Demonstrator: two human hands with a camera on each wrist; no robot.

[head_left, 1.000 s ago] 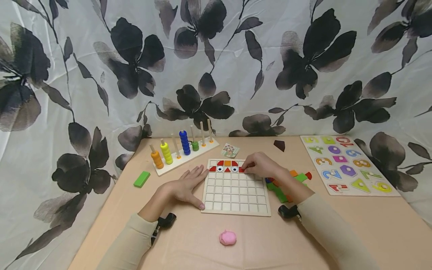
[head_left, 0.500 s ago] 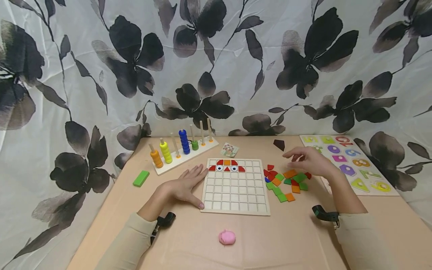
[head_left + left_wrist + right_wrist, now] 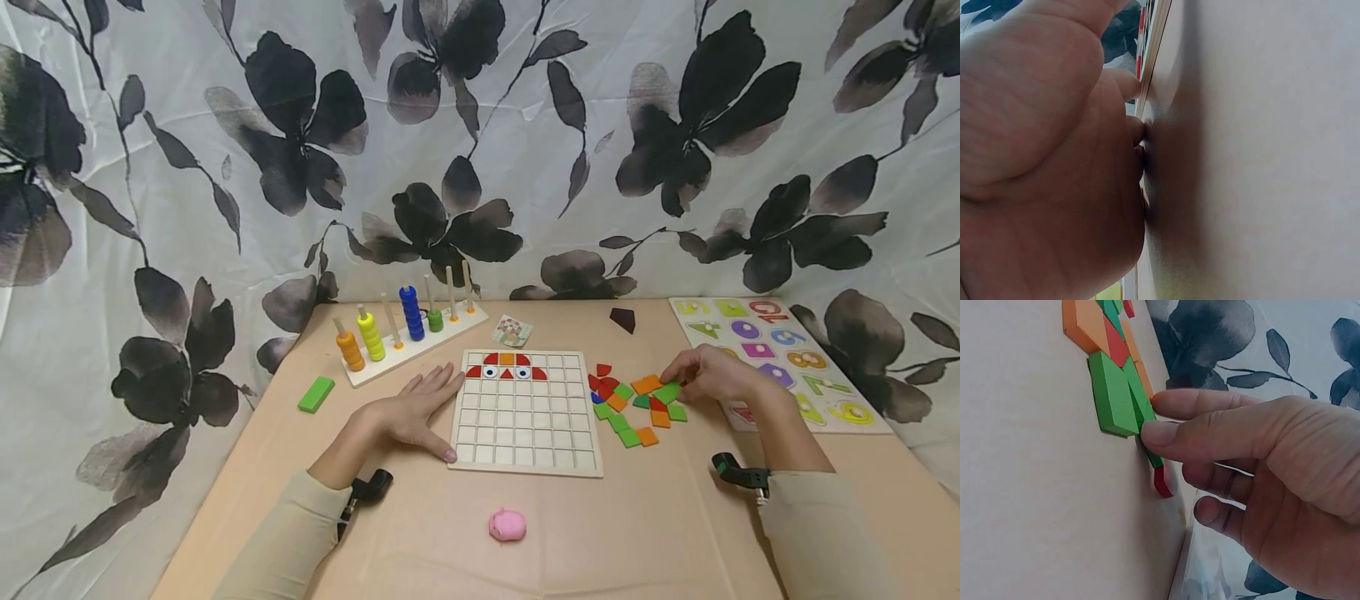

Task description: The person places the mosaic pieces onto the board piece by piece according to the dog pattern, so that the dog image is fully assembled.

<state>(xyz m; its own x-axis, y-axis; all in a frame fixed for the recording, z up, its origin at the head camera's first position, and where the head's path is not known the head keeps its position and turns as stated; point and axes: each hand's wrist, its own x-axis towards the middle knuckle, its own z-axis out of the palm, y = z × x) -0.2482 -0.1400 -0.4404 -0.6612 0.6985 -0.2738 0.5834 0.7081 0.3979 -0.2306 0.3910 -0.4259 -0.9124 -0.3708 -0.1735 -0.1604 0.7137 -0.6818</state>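
A pale wooden grid board (image 3: pixel 525 427) lies mid-table. Red and orange tiles and two eye tiles fill part of its top rows. My left hand (image 3: pixel 408 417) rests beside its left edge, fingers spread, the thumb touching the lower left corner. In the left wrist view, the palm (image 3: pixel 1054 187) faces the camera. At the right end of a loose tile pile, my right hand (image 3: pixel 708 375) has thumb and index finger at either side of a green tile (image 3: pixel 666 393). In the right wrist view, the thumb covers part of that tile; another green tile (image 3: pixel 1110 397) lies in front.
Other loose tiles (image 3: pixel 628 437) lie right of the board. A peg stacker with coloured rings (image 3: pixel 412 314) stands back left, near a green block (image 3: pixel 316 395). Back right lies a number puzzle (image 3: pixel 780 358). A small card (image 3: pixel 513 331), dark piece (image 3: pixel 622 320) and pink lump (image 3: pixel 507 525) are also present.
My right hand has left a red tile in the board's second row, moved right, and come down onto a green tile in the pile. The left hand has stayed put.
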